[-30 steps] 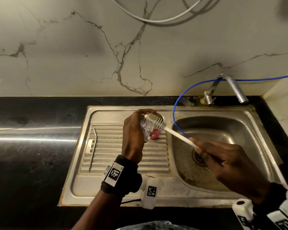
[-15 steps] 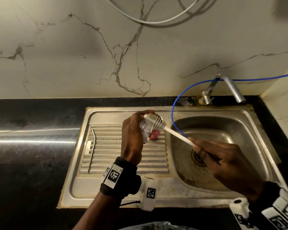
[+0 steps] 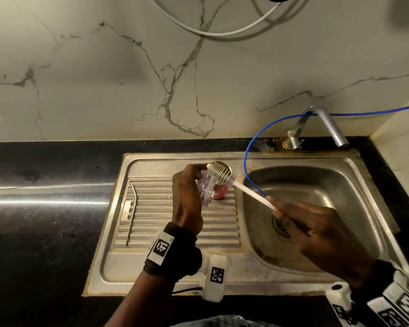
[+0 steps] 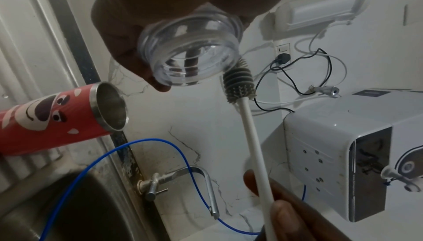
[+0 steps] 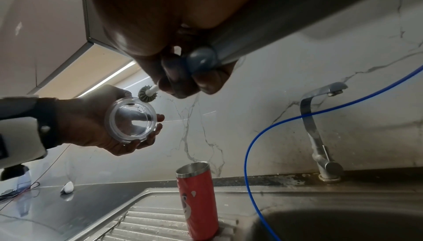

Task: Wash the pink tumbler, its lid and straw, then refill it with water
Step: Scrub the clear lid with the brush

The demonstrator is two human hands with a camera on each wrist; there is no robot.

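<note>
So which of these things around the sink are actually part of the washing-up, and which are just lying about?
Part of the job:
- clear plastic lid, in the left hand
- white-handled bottle brush, in the right hand
- pink steel tumbler with a bear print, upright on the drainboard
- bent metal straw
- steel tap

Just lying about:
- thin blue hose
- white water purifier
- wall cables

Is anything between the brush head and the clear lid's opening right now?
Nothing visible. The grey bristled brush head on its white handle sits right at the rim of the clear plastic lid held in the left hand; the right hand grips the handle.
</note>
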